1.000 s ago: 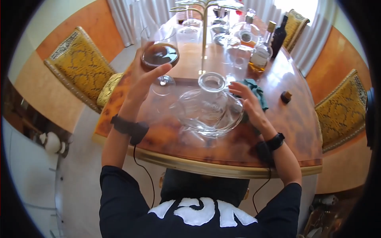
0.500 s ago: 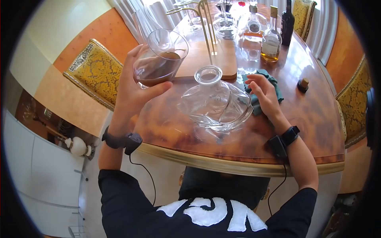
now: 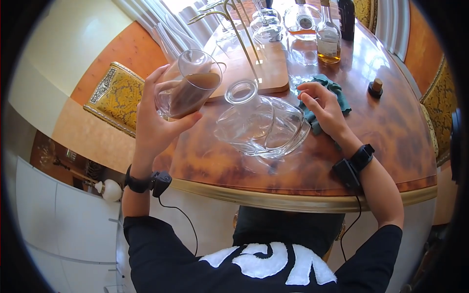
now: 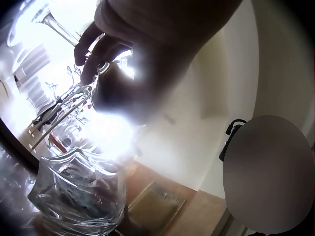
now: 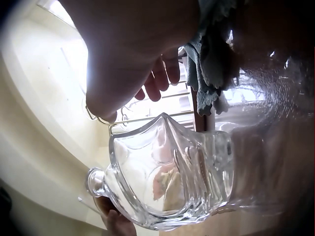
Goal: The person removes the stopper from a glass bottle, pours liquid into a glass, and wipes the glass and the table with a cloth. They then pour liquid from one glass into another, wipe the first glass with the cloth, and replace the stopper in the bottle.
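My left hand (image 3: 154, 122) grips a wine glass (image 3: 198, 93) by its bowl, fingers behind it and thumb along the lower side. The glass tips toward the right with brown liquid slanted up near its rim, its stem pointing up and left. Just right of it, an angular clear glass decanter (image 3: 264, 128) stands on the table, its round open mouth near the glass's rim. My right hand (image 3: 326, 108) hovers at the decanter's right side, fingers loosely bent and holding nothing. Behind that hand lies a crumpled green cloth (image 3: 337, 93), also seen in the right wrist view.
A dark stopper (image 3: 375, 88) sits on the right of the glossy wooden table (image 3: 220, 168). A brass glass rack on a wooden base (image 3: 273, 73) stands behind the decanter. Farther back are an amber liquor bottle (image 3: 328, 44), a dark bottle (image 3: 346, 19) and several upside-down glasses.
My left hand has tilted the wine glass from nearly upright toward the decanter, lowering it, and the liquid has shifted to the rim side. My right hand has stayed beside the decanter.
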The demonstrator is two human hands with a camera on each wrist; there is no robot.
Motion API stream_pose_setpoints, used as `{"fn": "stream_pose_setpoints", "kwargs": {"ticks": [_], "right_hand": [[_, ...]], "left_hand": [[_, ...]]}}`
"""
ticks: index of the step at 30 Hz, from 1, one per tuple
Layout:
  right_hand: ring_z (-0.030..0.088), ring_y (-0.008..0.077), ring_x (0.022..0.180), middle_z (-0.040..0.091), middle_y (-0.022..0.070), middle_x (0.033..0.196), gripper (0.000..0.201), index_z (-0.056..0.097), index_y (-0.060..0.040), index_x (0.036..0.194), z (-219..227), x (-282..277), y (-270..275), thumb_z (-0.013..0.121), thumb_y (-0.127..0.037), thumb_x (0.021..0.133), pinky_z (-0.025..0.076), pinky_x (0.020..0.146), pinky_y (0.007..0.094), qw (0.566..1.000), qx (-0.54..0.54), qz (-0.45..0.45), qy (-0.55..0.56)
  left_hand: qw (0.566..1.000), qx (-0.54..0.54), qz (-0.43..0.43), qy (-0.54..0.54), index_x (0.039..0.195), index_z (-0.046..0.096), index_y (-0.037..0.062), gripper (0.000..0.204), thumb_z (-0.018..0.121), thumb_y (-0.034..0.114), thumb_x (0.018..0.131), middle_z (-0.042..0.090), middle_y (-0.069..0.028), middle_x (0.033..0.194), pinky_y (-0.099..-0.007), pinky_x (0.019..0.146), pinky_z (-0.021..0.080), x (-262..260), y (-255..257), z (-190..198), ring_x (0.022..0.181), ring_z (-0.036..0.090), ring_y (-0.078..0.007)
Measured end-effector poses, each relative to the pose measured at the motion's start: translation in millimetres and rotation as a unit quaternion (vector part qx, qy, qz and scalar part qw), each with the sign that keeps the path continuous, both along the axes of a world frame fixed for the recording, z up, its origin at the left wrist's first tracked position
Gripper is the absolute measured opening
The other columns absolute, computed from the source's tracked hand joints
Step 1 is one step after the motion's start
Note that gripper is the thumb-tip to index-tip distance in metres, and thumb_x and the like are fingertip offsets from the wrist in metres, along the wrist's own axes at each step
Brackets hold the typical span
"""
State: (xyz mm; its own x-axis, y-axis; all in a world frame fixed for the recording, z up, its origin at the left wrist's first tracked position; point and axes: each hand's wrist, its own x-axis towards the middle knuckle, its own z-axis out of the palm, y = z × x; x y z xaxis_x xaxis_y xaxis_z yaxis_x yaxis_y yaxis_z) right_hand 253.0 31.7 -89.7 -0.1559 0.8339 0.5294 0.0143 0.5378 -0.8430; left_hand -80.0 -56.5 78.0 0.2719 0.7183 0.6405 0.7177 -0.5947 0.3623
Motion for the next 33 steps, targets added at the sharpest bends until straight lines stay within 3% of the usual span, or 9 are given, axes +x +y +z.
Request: {"fn": "stream_pose_setpoints", "kwargs": {"ticks": [3,9,12,33], "right_hand": [[0.065,0.0149,0.09,0.069,0.0088,0.098,0.037,0.063,-0.0036,0.118,2,1,-1,0.065,-0.031,0.093,0.049,0.079,0.0294,1.0,0.005,-0.008,-0.01],[0.066,0.0163,0.09,0.07,0.0099,0.098,0.041,0.061,-0.0042,0.121,7,2,-6,0.066,-0.033,0.093,0.05,0.08,0.0299,1.0,-0.006,-0.006,-0.02],[0.066,0.0165,0.091,0.07,0.0101,0.098,0.042,0.06,-0.0043,0.123,6,2,-5,0.066,-0.034,0.093,0.05,0.08,0.0303,1.0,-0.003,-0.006,-0.02],[0.064,0.0158,0.085,0.07,0.0093,0.097,0.047,0.058,-0.0035,0.123,8,2,-8,0.068,-0.036,0.091,0.05,0.075,0.0297,0.999,0.006,-0.018,-0.032]], "left_hand": [[0.999,0.012,0.018,0.044,0.144,0.039,0.0091,0.096,0.091,0.017,0.062,0.068,-0.0149,0.112,-0.0339,0.09,0.052,1,-1,5,0.103,0.068,-0.0229],[1.0,-0.014,0.008,0.005,0.143,0.04,0.0112,0.096,0.091,0.018,0.062,0.068,-0.0148,0.113,-0.035,0.088,0.054,10,-2,7,0.102,0.069,-0.024],[0.999,0.018,0.008,0.045,0.143,0.041,0.0115,0.096,0.091,0.018,0.061,0.068,-0.0151,0.113,-0.0347,0.087,0.055,9,-1,8,0.102,0.069,-0.0247],[0.998,0.002,0.038,0.053,0.143,0.041,0.0131,0.096,0.089,0.019,0.061,0.067,-0.0152,0.114,-0.036,0.086,0.054,21,-4,12,0.101,0.069,-0.0262]]}}
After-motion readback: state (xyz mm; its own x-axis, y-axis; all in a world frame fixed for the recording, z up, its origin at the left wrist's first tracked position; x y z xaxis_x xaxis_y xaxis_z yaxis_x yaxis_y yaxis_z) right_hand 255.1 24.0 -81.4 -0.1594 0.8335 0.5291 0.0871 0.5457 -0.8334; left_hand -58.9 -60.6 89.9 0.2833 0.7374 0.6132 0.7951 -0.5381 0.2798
